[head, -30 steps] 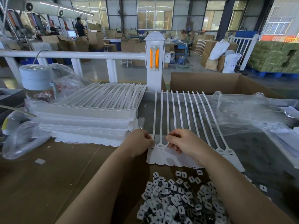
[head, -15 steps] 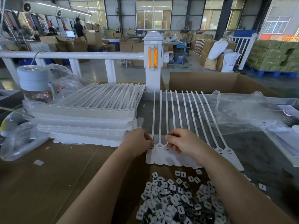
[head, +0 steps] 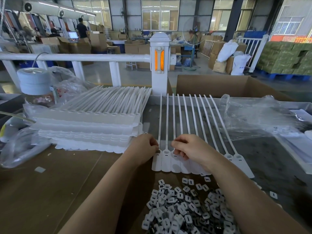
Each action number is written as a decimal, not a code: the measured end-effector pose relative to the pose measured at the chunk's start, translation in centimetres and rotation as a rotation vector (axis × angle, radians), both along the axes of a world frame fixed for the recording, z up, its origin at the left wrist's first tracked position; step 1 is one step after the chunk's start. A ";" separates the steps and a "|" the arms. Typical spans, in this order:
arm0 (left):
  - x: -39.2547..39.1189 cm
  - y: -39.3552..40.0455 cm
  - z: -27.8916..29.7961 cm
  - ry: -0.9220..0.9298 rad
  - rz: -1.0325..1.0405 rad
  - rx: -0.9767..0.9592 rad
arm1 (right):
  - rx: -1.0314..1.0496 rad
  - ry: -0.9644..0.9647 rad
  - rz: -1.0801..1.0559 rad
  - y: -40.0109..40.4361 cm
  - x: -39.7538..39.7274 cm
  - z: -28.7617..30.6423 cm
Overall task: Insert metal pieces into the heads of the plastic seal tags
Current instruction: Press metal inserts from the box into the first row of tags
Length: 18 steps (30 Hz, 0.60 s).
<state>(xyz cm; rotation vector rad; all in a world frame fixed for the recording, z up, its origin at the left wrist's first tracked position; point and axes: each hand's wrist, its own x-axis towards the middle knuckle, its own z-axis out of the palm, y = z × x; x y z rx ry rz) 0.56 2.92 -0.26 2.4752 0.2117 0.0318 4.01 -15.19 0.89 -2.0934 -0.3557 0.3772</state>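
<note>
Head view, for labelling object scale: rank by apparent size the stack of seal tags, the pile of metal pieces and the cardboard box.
1. Stack of seal tags
2. Pile of metal pieces and cardboard box: unsure, since the pile lies nearer and runs off the frame.

Place: I'm looking at a factory hall.
Evidence: cardboard cartons (head: 98,41) upper left, green stacked pallets (head: 285,59) right, white railing (head: 74,57) across centre.

White seal tags (head: 175,159) lie flat beside piled metal pieces (head: 184,211).
</note>
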 end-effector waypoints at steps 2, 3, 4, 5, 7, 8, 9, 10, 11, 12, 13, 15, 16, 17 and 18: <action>0.0 0.2 0.0 0.002 -0.013 -0.032 | -0.002 0.000 0.002 0.0 0.0 0.0; -0.1 0.3 -0.1 0.003 -0.018 -0.040 | -0.003 0.001 0.001 0.0 0.0 0.0; -0.1 0.3 -0.1 0.002 -0.020 -0.042 | -0.003 0.002 0.001 0.0 -0.1 0.0; -0.1 0.3 -0.1 -0.002 -0.020 -0.041 | -0.003 0.002 0.000 0.0 -0.1 0.0; -0.1 0.2 -0.2 -0.016 -0.011 -0.033 | -0.007 0.001 0.000 0.0 -0.1 0.0; 0.0 0.1 -0.2 -0.023 -0.006 -0.026 | -0.008 0.000 0.000 0.0 -0.1 0.0; 0.0 0.1 -0.3 -0.027 -0.002 -0.022 | -0.007 0.000 -0.001 0.0 -0.1 0.0; 0.0 0.1 -0.3 -0.030 0.000 -0.019 | -0.005 0.000 -0.002 0.0 -0.1 0.0; 0.0 0.0 -0.3 -0.033 0.003 -0.015 | -0.005 0.001 -0.002 0.0 -0.1 0.0; 0.0 0.0 -0.3 -0.038 0.006 -0.005 | -0.006 0.000 -0.002 0.0 -0.1 0.0; 0.0 0.0 -0.3 -0.044 0.009 0.007 | -0.009 -0.001 -0.002 0.0 -0.1 0.0; -0.1 0.0 -0.4 -0.045 0.012 0.002 | -0.015 -0.006 -0.001 0.0 -0.1 0.0; 0.0 0.0 -0.4 -0.037 0.012 -0.019 | -0.015 -0.008 -0.001 0.1 -0.1 0.0; -0.1 0.1 -0.4 -0.026 0.012 -0.042 | -0.014 -0.010 0.000 0.1 -0.2 0.0; -0.1 0.1 -0.3 -0.015 0.012 -0.060 | -0.013 -0.011 0.000 0.1 -0.2 0.0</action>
